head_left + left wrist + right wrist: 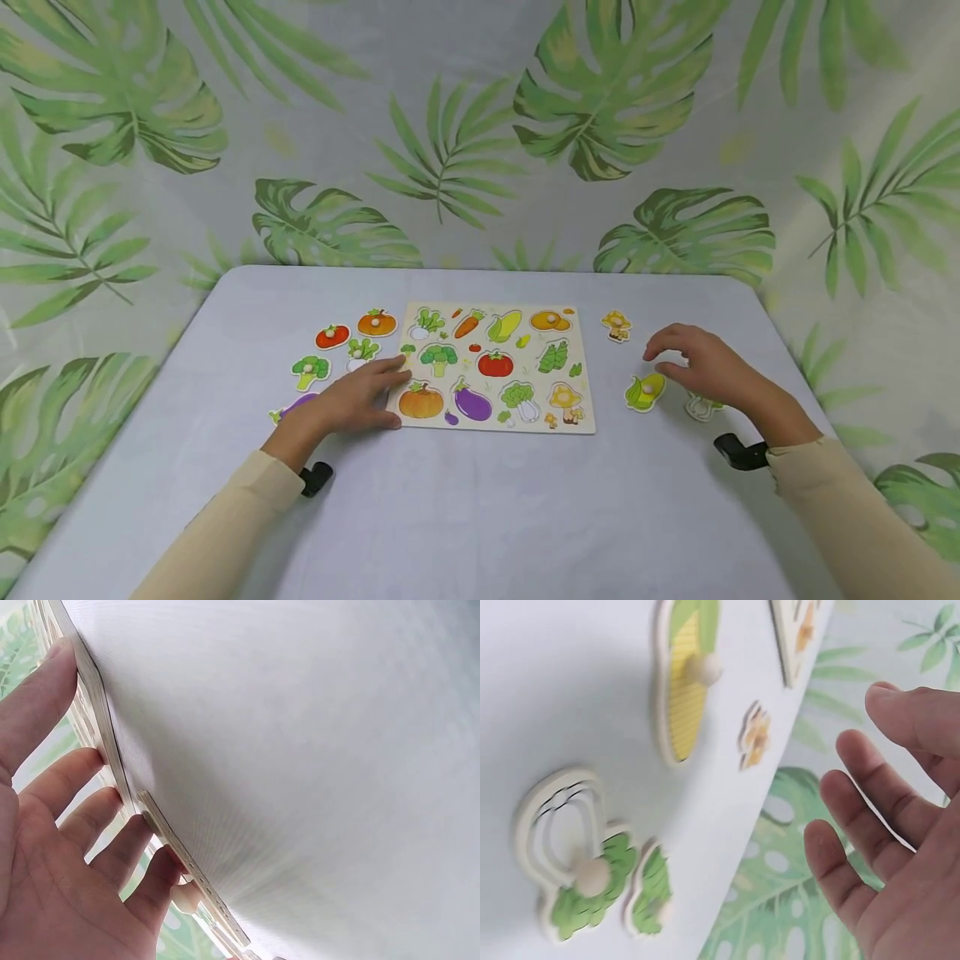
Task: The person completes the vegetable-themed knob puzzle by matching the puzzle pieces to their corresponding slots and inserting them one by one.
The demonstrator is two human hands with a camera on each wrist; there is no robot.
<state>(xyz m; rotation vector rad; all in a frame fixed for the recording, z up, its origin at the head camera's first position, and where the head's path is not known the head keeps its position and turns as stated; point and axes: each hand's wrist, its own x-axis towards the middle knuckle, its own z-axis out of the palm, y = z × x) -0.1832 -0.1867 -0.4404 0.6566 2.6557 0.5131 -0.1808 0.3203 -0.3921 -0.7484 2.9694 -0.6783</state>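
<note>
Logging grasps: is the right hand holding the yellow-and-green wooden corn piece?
No; the right hand is empty, with the corn piece lying apart.

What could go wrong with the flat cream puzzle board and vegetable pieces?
The left hand touches the flat, rectangular, cream puzzle board, so the board might slide.

Its fingers could bump the flat green-and-white turnip piece close by.

The right hand hovers near the knobbed yellow-and-green corn piece and might knock it away.
</note>
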